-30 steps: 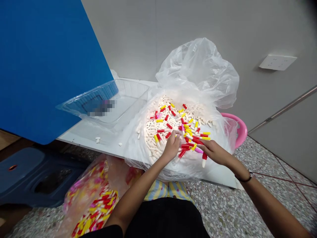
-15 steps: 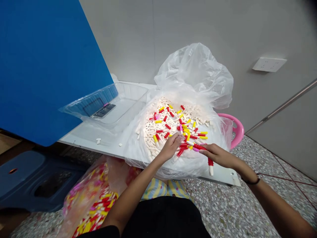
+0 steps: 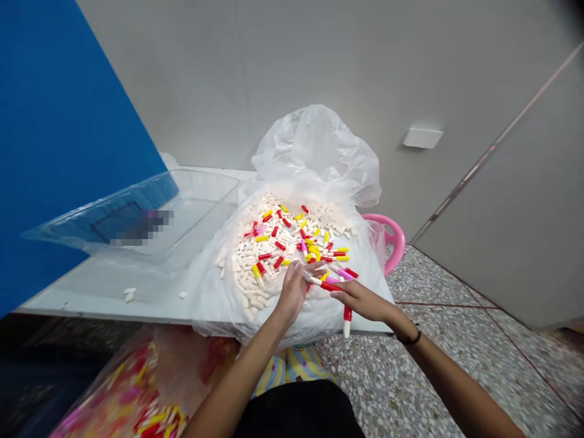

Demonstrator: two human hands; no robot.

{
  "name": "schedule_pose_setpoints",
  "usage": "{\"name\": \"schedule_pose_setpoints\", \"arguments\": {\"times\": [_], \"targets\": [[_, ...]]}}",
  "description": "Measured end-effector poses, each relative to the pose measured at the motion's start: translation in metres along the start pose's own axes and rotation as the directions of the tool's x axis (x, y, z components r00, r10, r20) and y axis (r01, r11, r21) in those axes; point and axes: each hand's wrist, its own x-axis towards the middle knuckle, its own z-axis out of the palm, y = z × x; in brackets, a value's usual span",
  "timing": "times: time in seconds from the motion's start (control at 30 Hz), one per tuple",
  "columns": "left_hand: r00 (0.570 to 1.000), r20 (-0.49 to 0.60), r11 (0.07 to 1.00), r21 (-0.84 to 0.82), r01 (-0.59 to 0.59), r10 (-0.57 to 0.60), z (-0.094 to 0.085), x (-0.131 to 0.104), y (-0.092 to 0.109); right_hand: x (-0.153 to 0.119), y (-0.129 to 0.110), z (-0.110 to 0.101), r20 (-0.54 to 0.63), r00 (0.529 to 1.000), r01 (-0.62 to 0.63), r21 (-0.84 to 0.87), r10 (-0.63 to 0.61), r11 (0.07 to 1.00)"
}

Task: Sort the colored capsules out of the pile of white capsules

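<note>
Many small white pieces [image 3: 249, 281] lie on a clear plastic bag [image 3: 319, 143] spread over the white table, with red, yellow and pink pieces among them. My right hand [image 3: 362, 299] is closed on a red-and-white tube [image 3: 331, 286] that points left. Below that hand, another red-and-white tube [image 3: 347, 319] sticks out. My left hand [image 3: 294, 286] is at the other end of the held tube, fingers partly bent round a small clear piece [image 3: 306, 276]. The two hands are close together above the front part of the pile.
To the left, a clear plastic tray [image 3: 196, 210] rests on the white table [image 3: 100, 292]. A pink handle [image 3: 396, 243] shows behind the bag at the right. Below the table's front edge is a bag of coloured pieces [image 3: 132, 389]. A blue panel [image 3: 59, 115] stands at the left.
The view has shifted, so the table and hands appear further left and slightly lower. My left hand's fingers have spread somewhat, and a clear piece now shows at them. My right hand keeps its tube.
</note>
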Motion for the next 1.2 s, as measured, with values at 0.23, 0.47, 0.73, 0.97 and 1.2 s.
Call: {"name": "schedule_pose_setpoints", "arguments": {"times": [0.23,0.47,0.73,0.97,1.2], "targets": [[1.0,0.022,0.955,0.295,-0.018,0.012,0.001,-0.009,-0.017,-0.001,0.005,0.001,-0.009,0.997,0.076,0.143,-0.076,0.987],[0.995,-0.039,0.781,0.617,0.098,-0.094,-0.007,-0.006,-0.014,0.005,0.005,0.007,-0.256,0.965,-0.032,0.109,0.059,0.994],[0.954,-0.06,0.802,0.528,0.281,-0.294,-0.003,-0.003,-0.004,0.001,-0.007,0.002,-0.209,0.971,0.077,-0.181,-0.115,0.98],[0.999,0.038,0.457,0.888,-0.051,0.039,-0.011,-0.006,-0.003,0.0,0.004,0.008,-0.114,0.991,-0.062,0.107,0.074,0.992],[0.94,0.342,0.118,0.932,-0.342,0.019,-0.019,-0.009,0.001,-0.001,0.017,0.024,0.257,0.914,-0.405,0.597,0.312,0.692]]}}
